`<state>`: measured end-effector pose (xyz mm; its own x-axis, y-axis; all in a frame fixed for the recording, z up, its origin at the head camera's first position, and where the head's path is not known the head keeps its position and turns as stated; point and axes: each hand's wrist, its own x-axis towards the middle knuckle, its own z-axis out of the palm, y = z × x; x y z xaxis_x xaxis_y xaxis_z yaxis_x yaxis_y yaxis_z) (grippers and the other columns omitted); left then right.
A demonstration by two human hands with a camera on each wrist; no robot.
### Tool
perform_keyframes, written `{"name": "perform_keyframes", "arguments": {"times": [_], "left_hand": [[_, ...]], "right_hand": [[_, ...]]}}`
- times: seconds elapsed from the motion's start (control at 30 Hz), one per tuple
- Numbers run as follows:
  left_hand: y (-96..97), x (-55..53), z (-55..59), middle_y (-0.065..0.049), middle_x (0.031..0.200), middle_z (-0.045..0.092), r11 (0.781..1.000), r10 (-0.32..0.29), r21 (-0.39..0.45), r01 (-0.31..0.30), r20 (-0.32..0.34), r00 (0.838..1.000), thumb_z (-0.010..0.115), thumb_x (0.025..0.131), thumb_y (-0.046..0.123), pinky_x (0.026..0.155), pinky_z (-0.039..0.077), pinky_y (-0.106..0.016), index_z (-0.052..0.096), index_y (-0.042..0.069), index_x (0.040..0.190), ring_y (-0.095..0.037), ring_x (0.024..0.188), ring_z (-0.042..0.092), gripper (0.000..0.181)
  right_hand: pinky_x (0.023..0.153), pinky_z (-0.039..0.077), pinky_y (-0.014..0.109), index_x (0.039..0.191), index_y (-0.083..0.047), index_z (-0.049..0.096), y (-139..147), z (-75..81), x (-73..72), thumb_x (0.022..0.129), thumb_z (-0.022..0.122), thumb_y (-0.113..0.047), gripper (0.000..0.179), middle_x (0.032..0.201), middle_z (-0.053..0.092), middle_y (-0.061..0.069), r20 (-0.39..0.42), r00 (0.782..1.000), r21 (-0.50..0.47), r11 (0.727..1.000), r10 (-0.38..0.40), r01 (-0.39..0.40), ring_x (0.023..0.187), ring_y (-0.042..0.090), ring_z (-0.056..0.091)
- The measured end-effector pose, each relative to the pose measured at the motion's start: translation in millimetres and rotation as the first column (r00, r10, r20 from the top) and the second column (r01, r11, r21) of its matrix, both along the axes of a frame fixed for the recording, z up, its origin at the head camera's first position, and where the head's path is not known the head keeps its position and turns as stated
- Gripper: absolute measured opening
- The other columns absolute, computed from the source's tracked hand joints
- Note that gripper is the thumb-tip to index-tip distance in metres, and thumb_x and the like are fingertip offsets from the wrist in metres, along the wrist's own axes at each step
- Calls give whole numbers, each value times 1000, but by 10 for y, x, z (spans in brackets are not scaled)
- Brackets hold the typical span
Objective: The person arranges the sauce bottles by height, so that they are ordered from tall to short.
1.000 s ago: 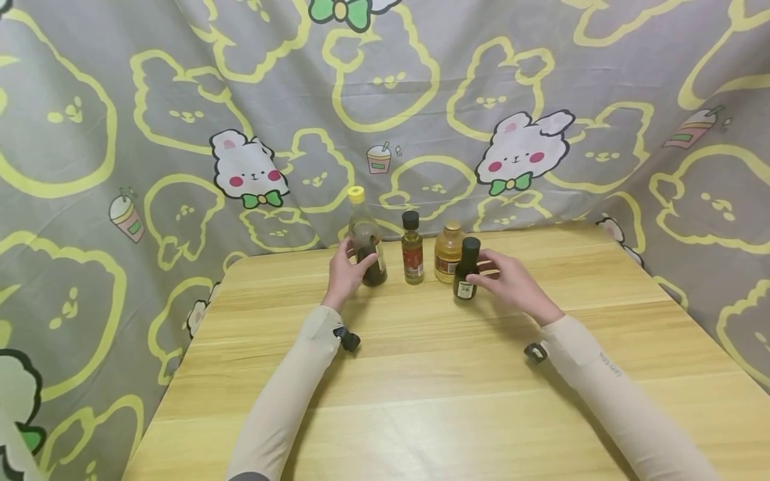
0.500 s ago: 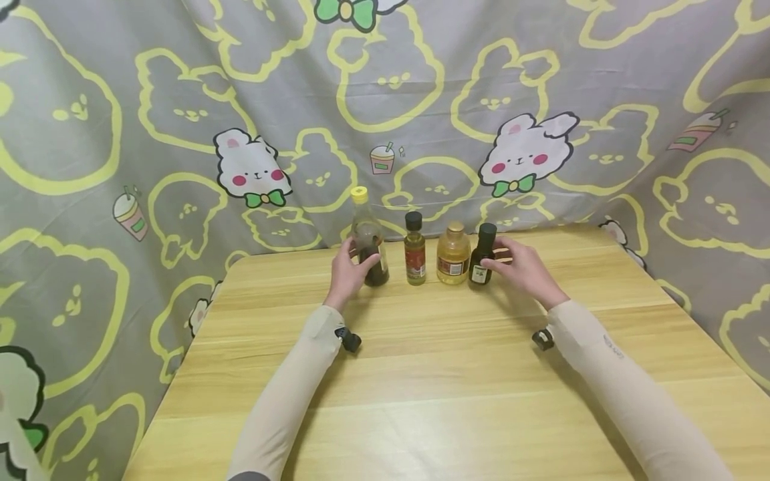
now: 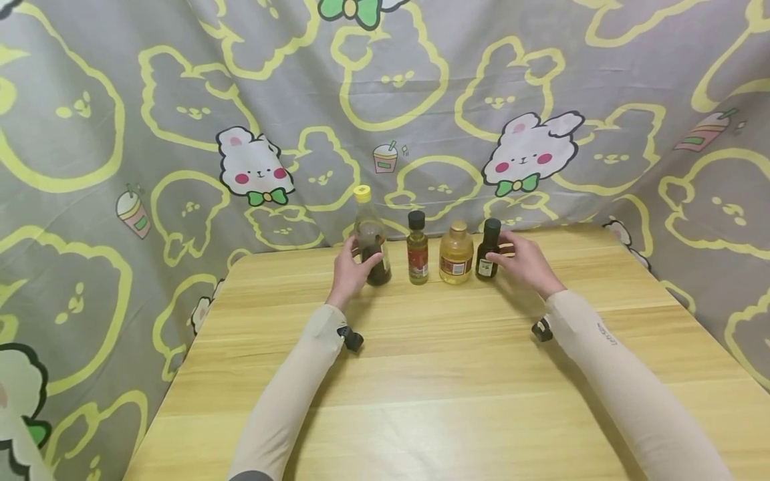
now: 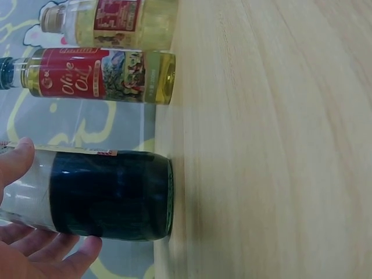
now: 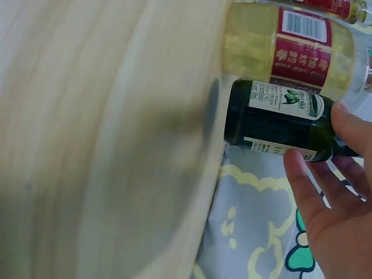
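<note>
In the head view my left hand grips a tall clear bottle with a yellow cap and dark liquid. Its thumb and fingers lie on opposite sides of the glass, and the bottle stands upright. On the right, my right hand holds a small dark oil bottle between thumb and fingers. That bottle is upright at the row's right end; whether its base touches the table cannot be told. Between the hands stand an olive oil bottle with a red label and a wide bottle of yellow oil.
The wooden table extends in front of the bottles. Behind it hangs a grey patterned curtain, close to the row. A small black camera sits on the left wrist and another black camera on the right.
My right hand has carried the small dark bottle right and back, from in front of the yellow oil bottle to beside it. The left hand keeps its grip on the tall bottle.
</note>
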<state>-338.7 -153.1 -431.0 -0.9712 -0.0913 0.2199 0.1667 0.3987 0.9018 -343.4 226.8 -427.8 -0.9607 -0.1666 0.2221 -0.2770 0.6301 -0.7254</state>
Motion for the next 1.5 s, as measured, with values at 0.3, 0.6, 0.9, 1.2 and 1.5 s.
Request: {"name": "perform_keyframes", "arguments": {"times": [0.3, 0.6, 0.9, 1.2, 1.5], "left_hand": [[8, -6, -13, -15, 145, 56, 1000, 2, -9, -2, 2, 1000, 81, 90, 31, 115, 42, -50, 45, 8, 148, -33, 138, 51, 72], [20, -4, -17, -15, 148, 54, 1000, -7, -11, 7, 2, 1000, 80, 91, 32, 113, 45, -49, 44, 9, 150, -33, 139, 50, 74], [21, -7, -10, -16, 148, 53, 1000, -6, -21, 7, 5, 1000, 80, 91, 32, 113, 44, -50, 41, 7, 152, -34, 139, 50, 76], [9, -21, -7, -15, 148, 53, 1000, -8, -23, 8, 5, 1000, 80, 91, 32, 114, 43, -50, 42, 8, 151, -33, 140, 50, 75], [-8, -17, -16, -16, 149, 53, 999, -12, -29, 12, 3, 1000, 80, 90, 34, 116, 41, -50, 41, 7, 151, -34, 140, 50, 77]], "right_hand": [[104, 48, 60, 140, 0, 53, 77, -92, -8, 97, 72, -19, 51, 135, 59, 27, 33, 999, -21, 1000, 5, -5, 121, 49, 61], [108, 44, 61, 144, 0, 49, 114, -102, -33, 99, 69, -21, 54, 141, 55, 27, 58, 998, -23, 1000, 8, -6, 127, 49, 57], [109, 44, 61, 146, 0, 48, 123, -103, -24, 100, 68, -21, 54, 143, 54, 28, 65, 998, -17, 1000, 22, -21, 128, 49, 56], [111, 41, 62, 149, -2, 46, 96, -98, -10, 101, 67, -25, 57, 145, 52, 28, 61, 998, -10, 1000, 9, -8, 131, 50, 53], [110, 43, 61, 148, -1, 46, 47, -109, -12, 101, 67, -23, 57, 146, 52, 28, 69, 998, -24, 1000, 0, 2, 131, 49, 53]]}}
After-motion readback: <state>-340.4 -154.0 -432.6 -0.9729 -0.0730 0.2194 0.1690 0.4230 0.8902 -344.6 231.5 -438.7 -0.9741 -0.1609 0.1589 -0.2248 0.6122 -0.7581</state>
